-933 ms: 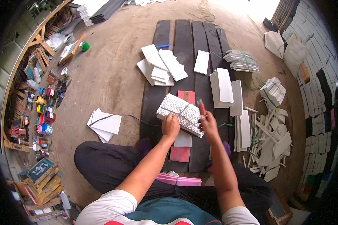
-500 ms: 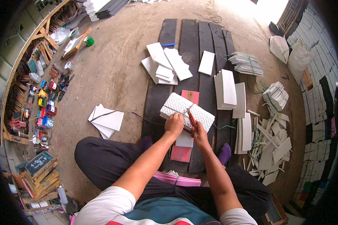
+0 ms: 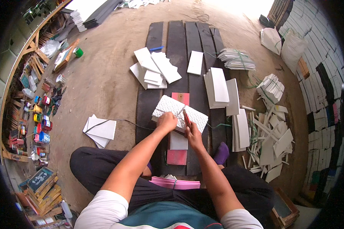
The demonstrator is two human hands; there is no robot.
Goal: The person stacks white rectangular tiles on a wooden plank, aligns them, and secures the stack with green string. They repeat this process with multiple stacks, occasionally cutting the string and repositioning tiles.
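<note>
A stack of white foam-like sheets with a textured top (image 3: pixel 168 105) lies askew in front of me, with a thin dark strap (image 3: pixel 135 125) running to it from the left and a band across its top. My left hand (image 3: pixel 167 122) is closed in a fist against the stack's near side, seemingly on the strap; its fingertips are hidden. My right hand (image 3: pixel 194 134) grips a slim red tool (image 3: pixel 187 119) upright beside the band; its exact kind is unclear. Under the stack lie a pink-red board (image 3: pixel 177 157) and a pale sheet (image 3: pixel 178 141).
Loose white sheets (image 3: pixel 153 68) and upright white stacks (image 3: pixel 216 87) stand on black planks (image 3: pixel 154 38). White offcuts (image 3: pixel 271 143) heap at the right, near bundled sheets (image 3: pixel 237 59). Paint pots (image 3: pixel 44 126) line the left. Pink sheets (image 3: pixel 174 183) lie by my lap.
The whole view has shifted slightly, with the planks and stacks now further left. Both hands stay at the textured stack, the red tool still in my right hand.
</note>
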